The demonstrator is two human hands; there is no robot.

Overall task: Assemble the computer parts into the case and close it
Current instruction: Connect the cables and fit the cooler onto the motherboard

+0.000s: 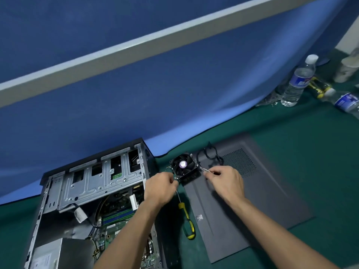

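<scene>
An open computer case lies on the green table at lower left, showing its motherboard and grey drive cage. To its right a black CPU cooler fan sits on the corner of the grey side panel. My left hand pinches the cooler's left front corner. My right hand pinches a thin metal piece at the cooler's right side. The fan's black cable loops behind it.
A yellow and green screwdriver lies between the case and the panel. Water bottles and small items stand at the far right of the table. A blue partition wall rises right behind the case.
</scene>
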